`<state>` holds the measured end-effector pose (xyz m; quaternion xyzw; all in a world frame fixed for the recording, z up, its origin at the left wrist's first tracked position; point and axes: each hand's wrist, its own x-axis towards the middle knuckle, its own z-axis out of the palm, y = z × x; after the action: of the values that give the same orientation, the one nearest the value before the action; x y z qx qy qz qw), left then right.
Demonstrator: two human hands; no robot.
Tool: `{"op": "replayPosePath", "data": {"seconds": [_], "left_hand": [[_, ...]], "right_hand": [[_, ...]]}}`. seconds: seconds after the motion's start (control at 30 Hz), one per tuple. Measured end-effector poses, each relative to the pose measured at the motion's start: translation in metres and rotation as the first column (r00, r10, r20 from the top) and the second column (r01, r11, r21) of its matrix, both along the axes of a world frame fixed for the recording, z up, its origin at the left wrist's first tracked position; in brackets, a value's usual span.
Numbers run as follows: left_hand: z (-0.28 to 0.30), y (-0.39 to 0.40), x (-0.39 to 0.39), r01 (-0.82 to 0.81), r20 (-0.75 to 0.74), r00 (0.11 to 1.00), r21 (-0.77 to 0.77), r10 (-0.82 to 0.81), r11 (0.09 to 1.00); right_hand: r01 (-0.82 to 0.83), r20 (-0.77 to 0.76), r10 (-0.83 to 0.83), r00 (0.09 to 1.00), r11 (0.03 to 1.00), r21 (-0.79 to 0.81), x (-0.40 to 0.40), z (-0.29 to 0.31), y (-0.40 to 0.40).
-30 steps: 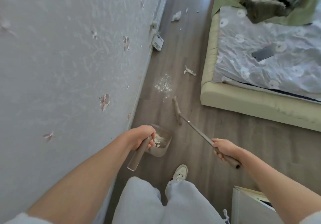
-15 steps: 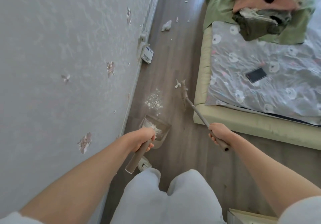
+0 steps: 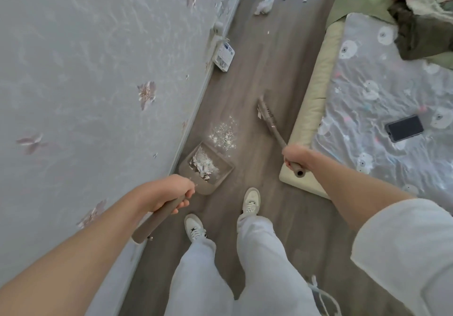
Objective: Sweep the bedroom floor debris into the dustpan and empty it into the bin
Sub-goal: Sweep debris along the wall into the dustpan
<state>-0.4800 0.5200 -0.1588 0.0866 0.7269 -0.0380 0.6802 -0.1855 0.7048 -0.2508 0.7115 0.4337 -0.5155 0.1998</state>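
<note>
My left hand grips the long handle of a taupe dustpan that sits on the wooden floor by the wall, with white scraps and powder inside it. Just beyond its front lip lies a patch of white powder. My right hand grips the handle of a taupe brush, whose head rests on the floor to the right of the powder with a small white scrap against it. A crumpled paper ball and small white bits lie farther up the floor.
A grey wall runs along the left. A bed with a patterned cover, a phone and a pile of clothes borders the right. A white box leans on the skirting board. My shoes stand behind the dustpan.
I have stepped forward along the floor strip. The dustpan now sits right behind the powder patch. The brush head has come nearer, bringing a white scrap with it.
</note>
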Motion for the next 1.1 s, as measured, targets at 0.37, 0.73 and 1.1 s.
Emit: {"op": "replayPosePath", "data": {"seconds": [0.37,0.73,1.1], "left_hand": [[0.007,0.012,-0.025,-0.036,-0.001,0.999,-0.032,0.036,0.999],[-0.003,-0.019,-0.055,-0.028,0.010,1.000,-0.036,0.029,0.999],[-0.018,-0.025,-0.043,0.139,-0.006,0.990,0.010,-0.139,0.990]], "right_hand": [[-0.560,-0.002,0.561,0.828,0.827,-0.047,-0.025,0.026,-0.005],[-0.800,0.059,0.801,0.596,0.599,-0.046,-0.088,-0.003,0.007],[-0.643,0.027,0.642,0.766,0.766,0.007,-0.026,0.038,-0.049]]}}
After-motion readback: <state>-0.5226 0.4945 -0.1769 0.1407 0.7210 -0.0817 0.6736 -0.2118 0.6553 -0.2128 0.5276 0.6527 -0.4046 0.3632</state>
